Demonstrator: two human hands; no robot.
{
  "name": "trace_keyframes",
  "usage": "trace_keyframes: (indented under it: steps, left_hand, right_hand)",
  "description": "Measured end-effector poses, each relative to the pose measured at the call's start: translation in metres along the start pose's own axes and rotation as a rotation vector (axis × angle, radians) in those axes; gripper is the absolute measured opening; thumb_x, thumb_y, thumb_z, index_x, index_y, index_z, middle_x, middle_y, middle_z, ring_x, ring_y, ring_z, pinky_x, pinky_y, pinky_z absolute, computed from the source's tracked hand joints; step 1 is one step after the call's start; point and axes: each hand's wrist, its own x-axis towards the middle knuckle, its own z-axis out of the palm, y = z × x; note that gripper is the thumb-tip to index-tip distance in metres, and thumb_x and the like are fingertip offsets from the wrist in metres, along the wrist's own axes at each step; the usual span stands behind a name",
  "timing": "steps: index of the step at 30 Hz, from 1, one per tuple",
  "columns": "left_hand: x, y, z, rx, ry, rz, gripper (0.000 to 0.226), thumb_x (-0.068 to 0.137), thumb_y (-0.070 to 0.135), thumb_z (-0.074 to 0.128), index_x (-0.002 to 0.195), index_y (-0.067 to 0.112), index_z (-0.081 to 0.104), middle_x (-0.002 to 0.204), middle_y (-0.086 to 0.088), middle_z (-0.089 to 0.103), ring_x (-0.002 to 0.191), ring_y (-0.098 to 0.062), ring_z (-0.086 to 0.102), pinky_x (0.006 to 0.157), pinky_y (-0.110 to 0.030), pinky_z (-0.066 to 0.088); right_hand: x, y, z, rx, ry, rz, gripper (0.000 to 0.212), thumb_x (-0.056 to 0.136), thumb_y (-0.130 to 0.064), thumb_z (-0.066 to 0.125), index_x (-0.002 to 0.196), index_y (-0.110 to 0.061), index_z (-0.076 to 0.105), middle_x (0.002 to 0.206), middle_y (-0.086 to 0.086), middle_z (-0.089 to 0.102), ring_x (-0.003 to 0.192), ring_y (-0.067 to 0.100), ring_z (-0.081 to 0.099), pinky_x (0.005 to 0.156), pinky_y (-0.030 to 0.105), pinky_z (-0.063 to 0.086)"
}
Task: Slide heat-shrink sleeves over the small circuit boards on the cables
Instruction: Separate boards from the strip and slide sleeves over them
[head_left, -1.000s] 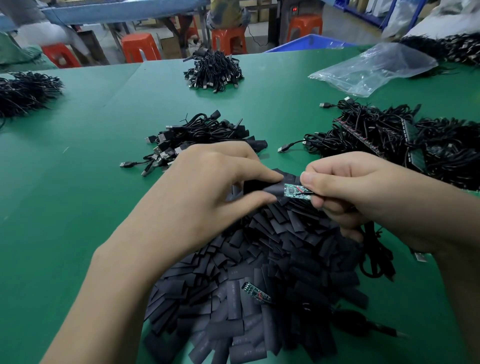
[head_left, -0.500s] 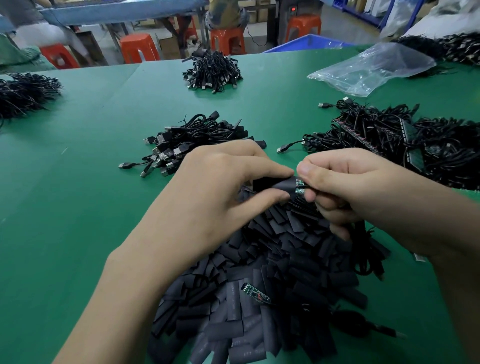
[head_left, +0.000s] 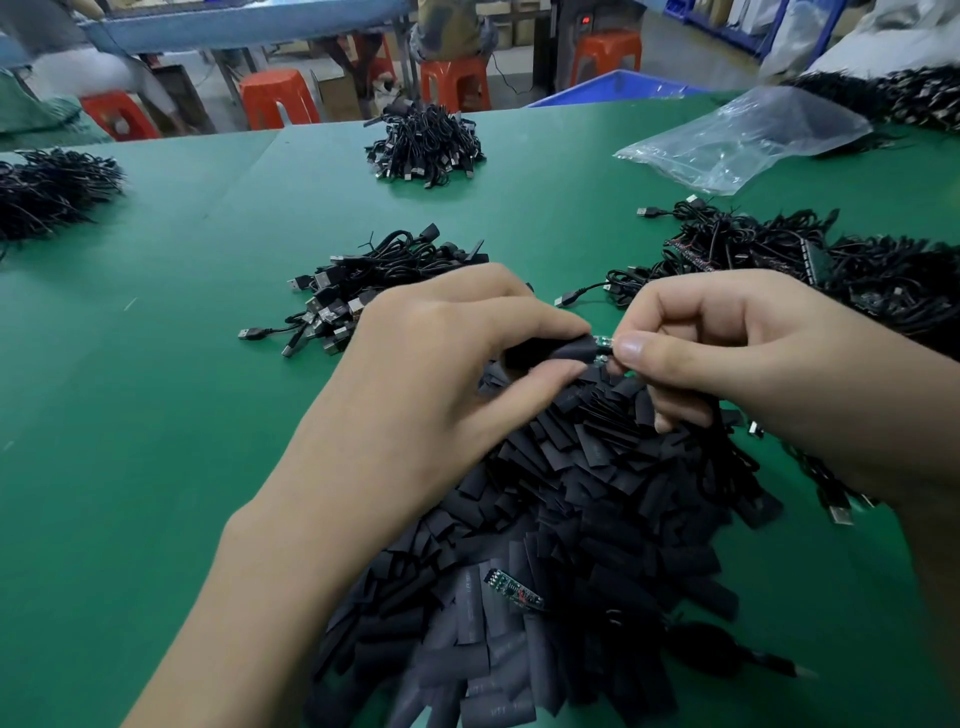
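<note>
My left hand (head_left: 441, 364) pinches a black heat-shrink sleeve (head_left: 563, 351) between thumb and forefinger. My right hand (head_left: 727, 358) grips a cable's small green circuit board (head_left: 603, 344) at its right end. Only a short tip of the board shows between the sleeve and my right fingertips; the rest sits inside the sleeve. Both hands hover over a big pile of loose black sleeves (head_left: 571, 519). A second bare circuit board (head_left: 514, 588) lies on the pile near the front.
A heap of black USB cables (head_left: 363, 291) lies just beyond my left hand. More cable bundles sit at the right (head_left: 831, 265), far centre (head_left: 423, 143) and far left (head_left: 47, 189). A clear plastic bag (head_left: 748, 137) rests at the back right of the green table (head_left: 156, 415).
The sleeve has slid to the right over the board: a full green board showed before, now only its tip. My hands have come closer together.
</note>
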Motion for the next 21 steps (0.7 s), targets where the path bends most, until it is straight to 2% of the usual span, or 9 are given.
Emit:
trace_keyframes:
  steps: [4, 8, 12, 15, 21]
  left_hand:
    - [0.0002, 0.0033, 0.0057, -0.012, -0.018, -0.004, 0.015, 0.090, 0.022, 0.076, 0.104, 0.017, 0.080, 0.092, 0.003, 0.072, 0.082, -0.012, 0.068, 0.077, -0.031, 0.053]
    - [0.0001, 0.0038, 0.0061, -0.021, -0.007, -0.003, 0.016, 0.091, 0.023, 0.075, 0.105, 0.016, 0.080, 0.093, 0.002, 0.073, 0.083, -0.012, 0.068, 0.078, -0.031, 0.053]
    - [0.0002, 0.0022, 0.0046, -0.018, 0.023, -0.004, 0.016, 0.091, 0.021, 0.077, 0.106, 0.015, 0.080, 0.094, 0.002, 0.073, 0.085, -0.011, 0.068, 0.080, -0.027, 0.053]
    - [0.0000, 0.0009, 0.0035, -0.010, 0.040, -0.003, 0.017, 0.091, 0.021, 0.078, 0.107, 0.015, 0.080, 0.094, 0.002, 0.073, 0.085, -0.010, 0.068, 0.080, -0.024, 0.053]
    - [-0.0008, 0.0001, 0.0075, 0.022, 0.049, 0.031, 0.017, 0.090, 0.019, 0.079, 0.106, 0.015, 0.080, 0.093, 0.001, 0.072, 0.083, -0.013, 0.068, 0.076, -0.029, 0.053]
  right_hand:
    - [0.0002, 0.0000, 0.0022, 0.016, 0.000, 0.014, 0.024, 0.093, -0.018, 0.064, 0.069, -0.017, 0.069, 0.054, 0.010, 0.049, 0.055, 0.020, 0.044, 0.050, 0.012, 0.042]
    - [-0.0001, -0.0028, 0.0031, 0.032, -0.011, 0.005, 0.020, 0.086, -0.028, 0.066, 0.069, -0.019, 0.069, 0.052, 0.006, 0.050, 0.055, 0.019, 0.046, 0.051, 0.012, 0.041]
    - [-0.0016, -0.0018, 0.0007, 0.019, -0.013, -0.013, 0.021, 0.085, -0.037, 0.064, 0.078, -0.019, 0.073, 0.057, 0.003, 0.058, 0.059, 0.016, 0.054, 0.064, 0.021, 0.044]
    - [-0.0013, 0.0000, -0.0013, 0.010, 0.005, -0.027, 0.018, 0.091, -0.030, 0.063, 0.082, -0.019, 0.075, 0.063, 0.003, 0.062, 0.063, 0.016, 0.060, 0.070, 0.029, 0.049]
    - [-0.0009, 0.0000, 0.0012, 0.017, -0.004, -0.027, 0.020, 0.094, -0.020, 0.064, 0.077, -0.016, 0.074, 0.061, 0.004, 0.060, 0.058, 0.015, 0.057, 0.062, 0.019, 0.047]
